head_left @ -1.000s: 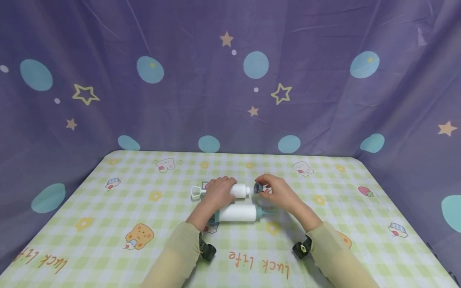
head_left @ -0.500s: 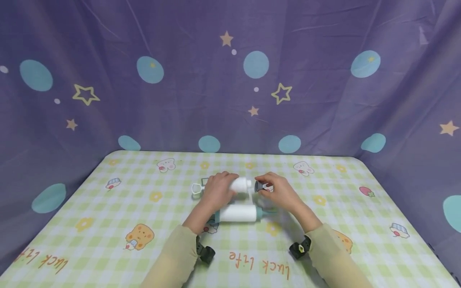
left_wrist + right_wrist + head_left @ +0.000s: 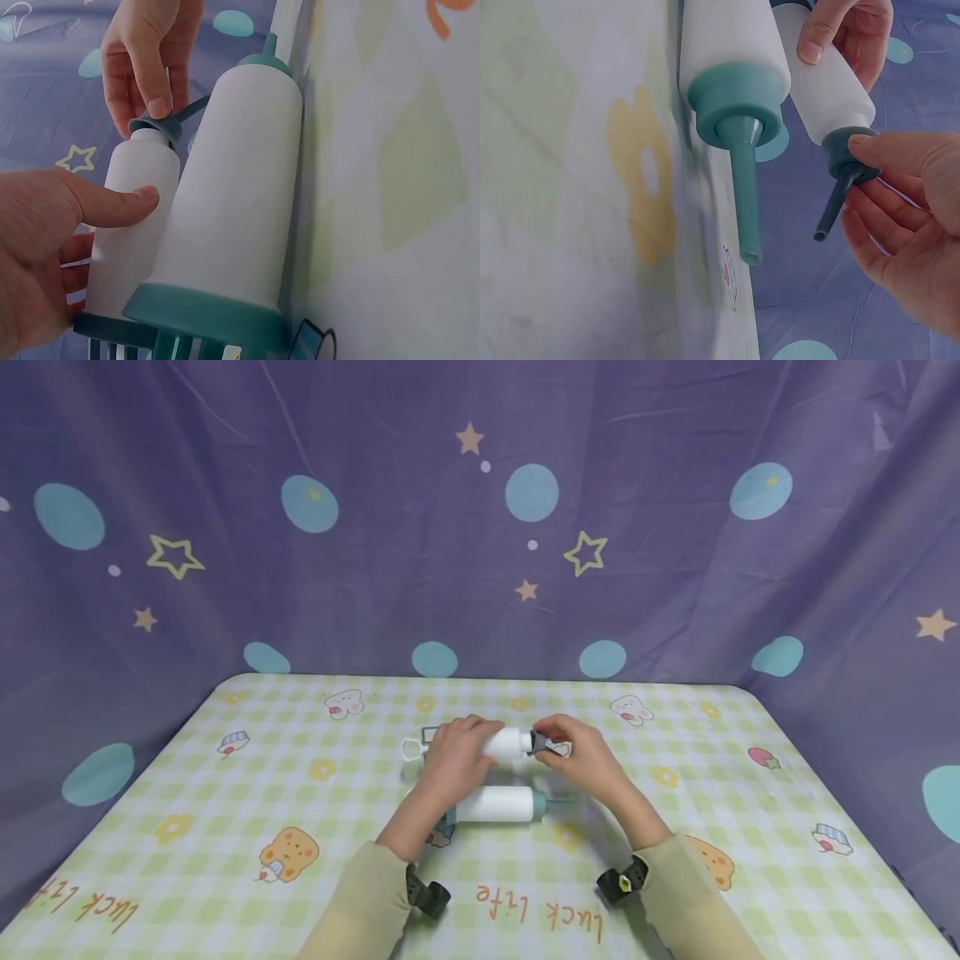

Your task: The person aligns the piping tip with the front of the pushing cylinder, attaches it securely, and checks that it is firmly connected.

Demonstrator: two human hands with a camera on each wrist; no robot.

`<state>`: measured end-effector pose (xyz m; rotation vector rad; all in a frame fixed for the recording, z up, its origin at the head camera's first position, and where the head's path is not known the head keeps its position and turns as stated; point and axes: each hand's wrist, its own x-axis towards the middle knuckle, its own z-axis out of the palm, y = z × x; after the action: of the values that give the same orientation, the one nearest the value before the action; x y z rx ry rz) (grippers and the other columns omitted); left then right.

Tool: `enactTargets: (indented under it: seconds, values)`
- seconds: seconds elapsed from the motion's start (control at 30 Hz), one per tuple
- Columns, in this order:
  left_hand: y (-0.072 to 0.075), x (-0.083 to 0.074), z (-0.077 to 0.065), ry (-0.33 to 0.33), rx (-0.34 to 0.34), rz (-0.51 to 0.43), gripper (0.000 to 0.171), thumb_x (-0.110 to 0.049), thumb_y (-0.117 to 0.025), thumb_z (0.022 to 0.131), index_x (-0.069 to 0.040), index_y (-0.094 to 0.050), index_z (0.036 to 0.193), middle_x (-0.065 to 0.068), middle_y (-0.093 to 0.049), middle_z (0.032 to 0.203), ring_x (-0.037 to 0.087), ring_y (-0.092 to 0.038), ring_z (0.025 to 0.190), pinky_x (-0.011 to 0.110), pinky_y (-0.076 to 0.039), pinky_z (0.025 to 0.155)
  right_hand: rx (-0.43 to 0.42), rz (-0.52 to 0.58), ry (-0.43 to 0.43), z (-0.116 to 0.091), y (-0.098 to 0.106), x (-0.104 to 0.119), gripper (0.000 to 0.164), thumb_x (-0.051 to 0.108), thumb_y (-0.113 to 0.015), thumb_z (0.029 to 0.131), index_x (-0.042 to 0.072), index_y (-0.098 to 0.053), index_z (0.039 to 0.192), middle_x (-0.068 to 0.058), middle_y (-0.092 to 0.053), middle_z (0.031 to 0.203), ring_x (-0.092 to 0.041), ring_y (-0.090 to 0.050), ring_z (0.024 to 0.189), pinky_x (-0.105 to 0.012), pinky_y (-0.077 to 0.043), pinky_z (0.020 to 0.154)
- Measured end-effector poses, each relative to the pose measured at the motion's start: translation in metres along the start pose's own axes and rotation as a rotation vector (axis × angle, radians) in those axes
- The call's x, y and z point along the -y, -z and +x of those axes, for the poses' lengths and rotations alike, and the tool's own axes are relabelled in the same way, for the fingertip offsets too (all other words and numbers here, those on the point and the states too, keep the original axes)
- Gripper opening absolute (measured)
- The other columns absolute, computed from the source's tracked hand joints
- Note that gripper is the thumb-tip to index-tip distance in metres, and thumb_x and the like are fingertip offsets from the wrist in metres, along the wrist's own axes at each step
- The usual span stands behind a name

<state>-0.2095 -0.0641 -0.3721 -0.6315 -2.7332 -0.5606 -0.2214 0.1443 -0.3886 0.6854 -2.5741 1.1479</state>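
My left hand (image 3: 455, 756) grips the white barrel of a smaller syringe (image 3: 506, 743), thumb (image 3: 124, 208) laid along its side. A pale loop handle (image 3: 412, 749) sticks out to the left of that hand. At the other end my right hand (image 3: 577, 752) pinches a dark teal nozzle cap (image 3: 844, 154) with a thin spout, between thumb and fingers. The cap sits over the barrel's neck, slightly tilted in the left wrist view. Nearer to me lies a larger white syringe (image 3: 495, 804), its lighter teal nozzle (image 3: 742, 157) pointing right; neither hand holds it.
Both syringes are over a table with a green checked cloth (image 3: 360, 893) printed with cartoon figures. A purple curtain (image 3: 420, 568) with stars and blue dots hangs behind the table.
My left hand has raised the smaller syringe a little and brought it rightward. Its neck, apart from the nozzle cap before, now meets it. The larger syringe has stayed in place.
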Motion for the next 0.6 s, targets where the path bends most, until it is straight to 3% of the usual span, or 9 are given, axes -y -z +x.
enactTargets:
  seconds: [0.37, 0.6]
  values:
    - [0.0037, -0.0030, -0.0007, -0.017, 0.000, 0.034, 0.049, -0.019, -0.074, 0.075, -0.019, -0.058, 0.122, 0.002, -0.060, 0.114, 0.023, -0.054, 0.105, 0.042, -0.038, 0.093, -0.028, 0.052, 0.088, -0.0011, -0.0030, 0.0033, 0.027, 0.009, -0.071, 0.078, 0.011, -0.064, 0.104, -0.002, -0.063, 0.103, -0.020, -0.062, 0.093, -0.030, -0.052, 0.078]
    - [0.0043, -0.0039, -0.0012, -0.024, -0.001, 0.038, 0.049, -0.021, -0.072, 0.076, -0.018, -0.057, 0.123, 0.002, -0.060, 0.115, 0.022, -0.054, 0.105, 0.041, -0.038, 0.092, -0.033, 0.073, 0.039, -0.0017, -0.0015, 0.0048, 0.026, 0.015, -0.071, 0.079, 0.015, -0.064, 0.104, -0.001, -0.066, 0.100, -0.019, -0.064, 0.091, -0.034, -0.053, 0.072]
